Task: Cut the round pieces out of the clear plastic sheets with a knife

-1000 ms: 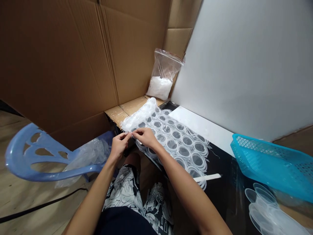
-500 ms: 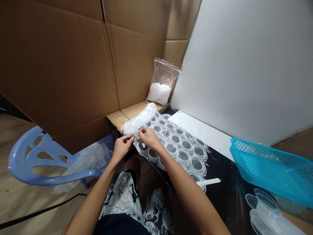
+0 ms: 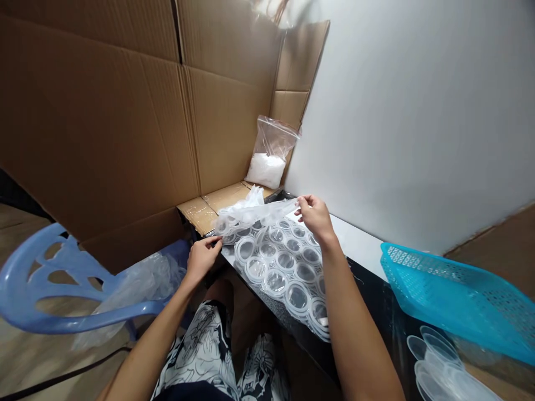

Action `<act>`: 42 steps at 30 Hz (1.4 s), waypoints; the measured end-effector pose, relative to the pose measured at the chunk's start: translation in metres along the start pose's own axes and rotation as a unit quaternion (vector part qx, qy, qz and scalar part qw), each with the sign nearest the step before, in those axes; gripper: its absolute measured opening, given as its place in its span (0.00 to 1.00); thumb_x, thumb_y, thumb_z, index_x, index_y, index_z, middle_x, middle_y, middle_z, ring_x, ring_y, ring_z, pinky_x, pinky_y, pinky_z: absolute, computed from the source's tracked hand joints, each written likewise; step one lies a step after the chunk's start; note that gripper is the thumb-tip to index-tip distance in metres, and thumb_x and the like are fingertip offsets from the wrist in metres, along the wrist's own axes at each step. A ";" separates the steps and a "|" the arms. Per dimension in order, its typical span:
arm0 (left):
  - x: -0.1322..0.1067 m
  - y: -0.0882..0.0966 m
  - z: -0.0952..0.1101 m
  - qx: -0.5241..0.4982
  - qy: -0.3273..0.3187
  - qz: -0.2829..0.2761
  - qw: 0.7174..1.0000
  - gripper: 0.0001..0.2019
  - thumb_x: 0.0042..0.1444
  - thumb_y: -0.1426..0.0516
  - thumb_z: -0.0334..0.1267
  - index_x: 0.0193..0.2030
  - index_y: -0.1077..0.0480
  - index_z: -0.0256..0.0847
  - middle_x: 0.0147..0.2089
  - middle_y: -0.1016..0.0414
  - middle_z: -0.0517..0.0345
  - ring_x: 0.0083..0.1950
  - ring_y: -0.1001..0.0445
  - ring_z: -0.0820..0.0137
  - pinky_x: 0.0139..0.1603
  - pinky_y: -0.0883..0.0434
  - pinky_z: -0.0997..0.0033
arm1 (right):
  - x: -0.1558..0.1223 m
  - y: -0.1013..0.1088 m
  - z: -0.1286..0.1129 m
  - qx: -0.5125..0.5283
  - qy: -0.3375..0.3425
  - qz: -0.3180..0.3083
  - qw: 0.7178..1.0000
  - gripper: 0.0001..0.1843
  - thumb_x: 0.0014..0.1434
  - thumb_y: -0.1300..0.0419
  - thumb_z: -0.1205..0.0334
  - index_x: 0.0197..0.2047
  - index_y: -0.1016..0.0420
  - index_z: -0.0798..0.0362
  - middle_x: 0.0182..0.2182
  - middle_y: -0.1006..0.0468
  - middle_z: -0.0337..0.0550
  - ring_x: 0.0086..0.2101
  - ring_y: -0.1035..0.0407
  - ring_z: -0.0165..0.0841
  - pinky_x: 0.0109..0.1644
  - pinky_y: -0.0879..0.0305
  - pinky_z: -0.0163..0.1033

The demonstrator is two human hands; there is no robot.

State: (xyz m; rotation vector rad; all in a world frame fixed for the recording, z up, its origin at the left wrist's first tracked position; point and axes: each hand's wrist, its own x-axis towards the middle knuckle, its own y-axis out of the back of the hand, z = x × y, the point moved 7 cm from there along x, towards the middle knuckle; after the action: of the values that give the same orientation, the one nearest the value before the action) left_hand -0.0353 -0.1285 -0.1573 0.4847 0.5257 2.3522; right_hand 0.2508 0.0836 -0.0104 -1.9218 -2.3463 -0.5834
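A stack of clear plastic sheets with rows of round holes (image 3: 275,283) lies on the black table. My right hand (image 3: 316,218) pinches the edge of a thin plastic sheet (image 3: 271,210), pulled taut and raised above the stack's far part. At the stack's near left corner, my left hand (image 3: 204,257) has thumb and finger closed on the plastic edge. Bunched plastic (image 3: 240,209) rests behind the raised sheet, on cardboard. A white-handled tool is mostly hidden behind my right forearm.
A blue perforated basket (image 3: 455,301) stands at the right, with loose clear plastic discs (image 3: 445,365) in front. A zip bag of white material (image 3: 267,161) leans in the cardboard corner. At left is a blue plastic chair (image 3: 83,278) holding crumpled plastic (image 3: 146,284).
My right hand has moved right and up, away from my left, drawing a plastic sheet out with it. My left hand has stayed near the stack's corner. The view has shifted slightly.
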 end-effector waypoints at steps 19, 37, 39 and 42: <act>0.078 -0.045 0.095 -0.028 -0.149 -0.135 0.979 0.22 0.48 0.36 0.52 0.42 0.18 0.36 0.45 0.18 0.45 0.47 0.22 0.54 0.49 0.27 0.60 | 0.001 -0.031 0.005 0.122 0.024 -0.007 0.992 0.17 0.64 0.44 0.45 0.44 0.33 0.51 0.36 0.29 0.38 0.30 0.29 0.29 0.30 0.26 0.34; 0.228 0.009 0.139 0.073 -0.196 -0.039 0.977 0.21 0.53 0.45 0.39 0.50 0.21 0.33 0.48 0.17 0.48 0.48 0.22 0.60 0.47 0.28 0.71 | -0.013 -0.076 0.034 -0.064 0.055 -0.120 0.989 0.19 0.69 0.48 0.50 0.54 0.30 0.53 0.49 0.21 0.50 0.42 0.24 0.36 0.48 0.29 0.41; 0.225 0.006 0.129 0.132 -0.192 -0.073 0.970 0.24 0.50 0.44 0.36 0.53 0.22 0.33 0.53 0.19 0.43 0.54 0.23 0.56 0.55 0.29 0.65 | -0.027 -0.093 0.048 -0.164 0.046 -0.237 0.957 0.27 0.63 0.39 0.48 0.60 0.31 0.55 0.58 0.26 0.56 0.54 0.28 0.43 0.58 0.33 0.47; 0.204 -0.005 0.108 0.222 -0.187 -0.134 0.947 0.29 0.44 0.40 0.35 0.57 0.23 0.37 0.62 0.25 0.36 0.65 0.30 0.45 0.68 0.39 0.46 | -0.045 -0.104 0.064 -0.330 0.044 -0.294 0.896 0.37 0.57 0.32 0.47 0.64 0.32 0.56 0.65 0.35 0.62 0.64 0.41 0.55 0.65 0.42 0.54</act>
State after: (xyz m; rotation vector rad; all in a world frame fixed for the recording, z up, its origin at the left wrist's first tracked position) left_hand -0.1258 0.0394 -0.0272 0.9756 0.8805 1.8169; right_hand 0.1741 0.0458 -0.1080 -1.2123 -2.9011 -1.6523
